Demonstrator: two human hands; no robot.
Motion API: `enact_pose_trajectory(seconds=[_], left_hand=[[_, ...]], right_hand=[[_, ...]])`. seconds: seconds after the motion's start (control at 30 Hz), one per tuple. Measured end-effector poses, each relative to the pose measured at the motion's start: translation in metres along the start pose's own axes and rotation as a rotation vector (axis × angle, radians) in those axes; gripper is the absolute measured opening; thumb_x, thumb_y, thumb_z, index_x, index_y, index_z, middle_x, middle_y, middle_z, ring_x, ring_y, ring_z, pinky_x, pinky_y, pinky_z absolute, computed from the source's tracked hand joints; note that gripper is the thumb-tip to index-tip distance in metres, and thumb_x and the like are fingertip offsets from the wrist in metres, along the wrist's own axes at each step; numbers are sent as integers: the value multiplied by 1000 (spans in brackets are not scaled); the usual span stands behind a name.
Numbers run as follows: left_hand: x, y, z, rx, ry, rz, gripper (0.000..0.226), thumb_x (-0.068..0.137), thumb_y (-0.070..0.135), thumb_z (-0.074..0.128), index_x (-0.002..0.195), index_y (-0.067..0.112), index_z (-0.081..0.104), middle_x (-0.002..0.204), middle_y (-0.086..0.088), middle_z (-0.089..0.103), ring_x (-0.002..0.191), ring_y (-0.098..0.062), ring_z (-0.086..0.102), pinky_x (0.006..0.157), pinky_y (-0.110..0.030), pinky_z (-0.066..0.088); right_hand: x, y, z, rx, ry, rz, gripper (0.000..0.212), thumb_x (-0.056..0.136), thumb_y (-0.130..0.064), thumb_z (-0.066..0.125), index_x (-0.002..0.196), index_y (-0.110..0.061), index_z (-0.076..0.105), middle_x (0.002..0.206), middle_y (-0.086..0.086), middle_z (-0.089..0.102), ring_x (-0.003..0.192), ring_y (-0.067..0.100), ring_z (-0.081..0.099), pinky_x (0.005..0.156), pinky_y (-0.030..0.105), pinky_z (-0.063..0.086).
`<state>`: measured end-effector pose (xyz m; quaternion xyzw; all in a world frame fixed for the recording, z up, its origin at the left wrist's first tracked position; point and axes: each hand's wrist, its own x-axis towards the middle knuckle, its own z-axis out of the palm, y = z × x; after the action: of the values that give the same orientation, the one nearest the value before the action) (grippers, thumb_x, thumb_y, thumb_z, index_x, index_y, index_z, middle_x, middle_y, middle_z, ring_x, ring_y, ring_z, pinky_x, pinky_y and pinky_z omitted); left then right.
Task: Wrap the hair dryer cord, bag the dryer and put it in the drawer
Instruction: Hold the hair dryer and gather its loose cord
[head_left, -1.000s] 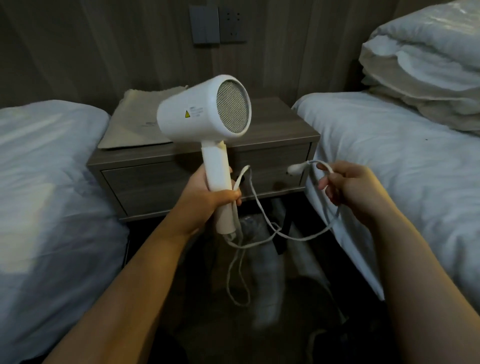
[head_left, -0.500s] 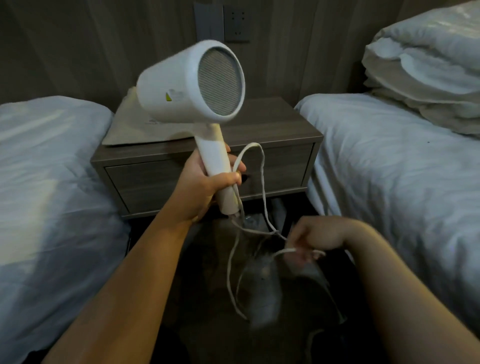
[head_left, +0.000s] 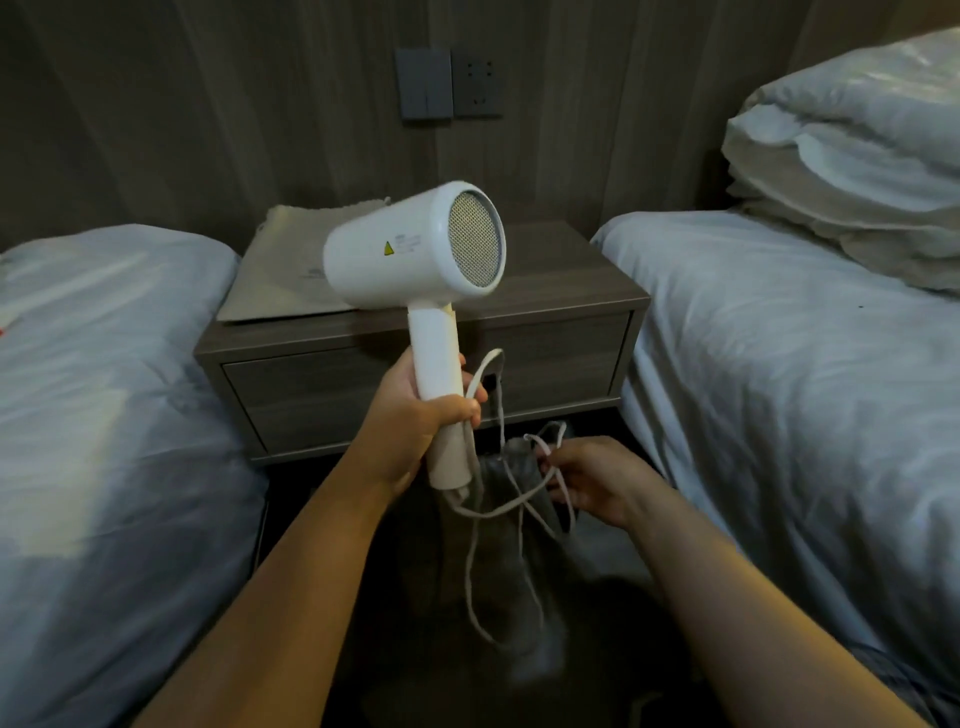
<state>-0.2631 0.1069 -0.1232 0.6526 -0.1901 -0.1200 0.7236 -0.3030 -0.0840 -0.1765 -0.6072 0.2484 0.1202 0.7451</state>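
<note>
My left hand grips the handle of a white hair dryer, held upright in front of the nightstand, its mesh end facing me. One loop of the white cord lies over my left fingers, and the rest hangs in slack loops below the handle. My right hand, low and to the right of the handle, pinches the cord. A beige cloth bag lies flat on the left of the nightstand top. The drawer in the nightstand front is closed.
The wooden nightstand stands between two white beds, the left bed and the right bed. Folded bedding is piled on the right bed. A switch and socket sit on the wall. The floor below is dark.
The dryer rose and tipped, then came back down to level. My right hand dropped from beside the drawer to below the handle, drawing the cord down with it.
</note>
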Motion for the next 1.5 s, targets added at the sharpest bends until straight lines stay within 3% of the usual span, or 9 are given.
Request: enact_pose_trajectory(seconds=[0.2, 0.4, 0.53, 0.67, 0.87, 1.0, 1.27, 1.4, 1.5], left_hand=[[6, -11, 15, 83, 186, -39, 54, 73, 0, 69, 112, 27, 42, 102, 4, 54, 95, -15, 55, 69, -26, 47], [7, -17, 28, 54, 289, -64, 60, 73, 2, 70, 124, 17, 42, 101, 3, 51, 93, -16, 55, 68, -26, 50], [8, -19, 31, 38, 306, -74, 59, 72, 1, 71, 121, 18, 42, 106, -2, 51, 100, -20, 54, 78, -36, 53], [8, -19, 31, 53, 293, -40, 56, 71, 2, 72, 114, 23, 43, 97, 6, 52, 91, -15, 55, 61, -20, 47], [11, -22, 28, 193, 265, -3, 61, 71, 2, 73, 120, 20, 42, 108, 1, 50, 105, -16, 49, 81, -30, 46], [11, -20, 18, 344, 235, 60, 63, 73, 3, 72, 126, 17, 43, 104, 7, 48, 102, -11, 48, 75, -22, 42], [9, -18, 0, 559, 43, 105, 37, 67, 0, 70, 92, 24, 56, 83, -1, 64, 75, -12, 61, 58, -20, 49], [5, -22, 9, 594, -76, 95, 47, 65, 1, 75, 102, 23, 57, 84, 4, 67, 78, -9, 64, 69, -22, 49], [2, -23, 17, 473, -133, 42, 48, 66, 3, 75, 104, 25, 57, 86, 2, 71, 79, -8, 68, 69, -16, 52]], right_hand=[[-25, -29, -18, 159, -204, -111, 28, 89, 9, 40, 104, -1, 61, 54, 4, 59, 48, 10, 56, 51, 21, 50], [-20, -19, -8, -658, 376, -428, 94, 76, -11, 70, 149, -27, 13, 88, -2, 60, 74, 12, 60, 66, 23, 46], [-16, -16, -9, -1024, 535, -465, 59, 80, -7, 63, 135, -22, 47, 97, 6, 67, 86, 20, 64, 64, 20, 42], [-20, -16, -10, -1245, 643, -536, 18, 81, -3, 55, 93, -9, 67, 93, 12, 69, 76, 25, 56, 62, 25, 35], [-22, -20, -19, -1300, 708, -592, 18, 88, -22, 57, 89, -10, 69, 97, 12, 66, 92, 32, 60, 65, 29, 36], [-20, -25, -29, -1097, 712, -644, 18, 84, -29, 65, 79, -14, 74, 139, 11, 47, 125, 31, 39, 97, 37, 37], [-36, -57, -60, 284, 367, -687, 24, 94, -12, 50, 75, -11, 64, 57, -4, 68, 58, 8, 62, 59, 19, 51], [-35, -55, -74, -153, 485, -460, 20, 93, -12, 49, 80, -5, 61, 45, 3, 58, 33, 15, 43, 33, 17, 36], [-30, -44, -74, -647, 529, -236, 27, 92, -15, 46, 96, 5, 64, 56, 7, 54, 42, 17, 42, 38, 22, 34]])
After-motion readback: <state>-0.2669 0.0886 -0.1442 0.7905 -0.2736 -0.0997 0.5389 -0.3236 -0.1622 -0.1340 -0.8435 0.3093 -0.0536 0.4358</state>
